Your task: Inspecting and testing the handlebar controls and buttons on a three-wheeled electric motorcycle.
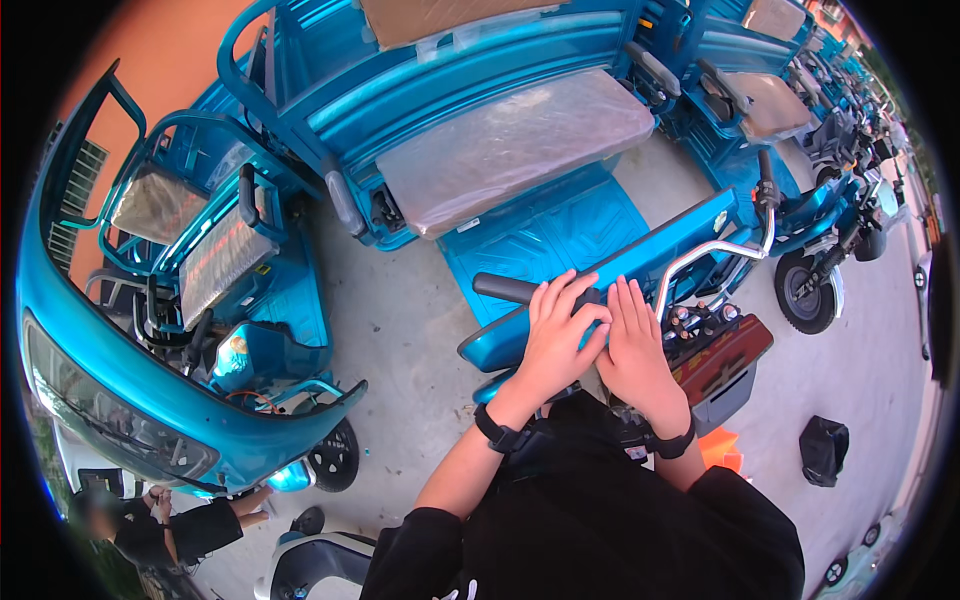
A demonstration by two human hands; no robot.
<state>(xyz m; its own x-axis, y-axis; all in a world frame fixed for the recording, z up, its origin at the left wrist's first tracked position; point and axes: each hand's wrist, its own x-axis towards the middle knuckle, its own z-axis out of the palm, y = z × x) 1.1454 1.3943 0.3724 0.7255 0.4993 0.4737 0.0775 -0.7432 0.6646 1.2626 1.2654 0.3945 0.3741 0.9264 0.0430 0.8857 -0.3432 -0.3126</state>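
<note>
My left hand [559,334] and my right hand [637,349] are held close together above the front of a blue cargo tricycle. Both are empty. On my left hand the index finger bends toward the thumb, beside the right hand's edge; whether they touch is unclear. My right hand is flat with its fingers stretched out. Under my left fingers lies a black handlebar grip [499,288], partly hidden. The chrome handlebar [705,251] runs off to the right, up to the other grip [765,166]. Behind it is the blue front panel [660,236].
A plastic-wrapped bench seat [517,150] stands behind the blue footwell [540,240]. To the left is a tricycle with a windshield frame [187,390]. A person [172,525] stands at lower left near a scooter [322,562]. A black bag [823,450] lies on the concrete at right.
</note>
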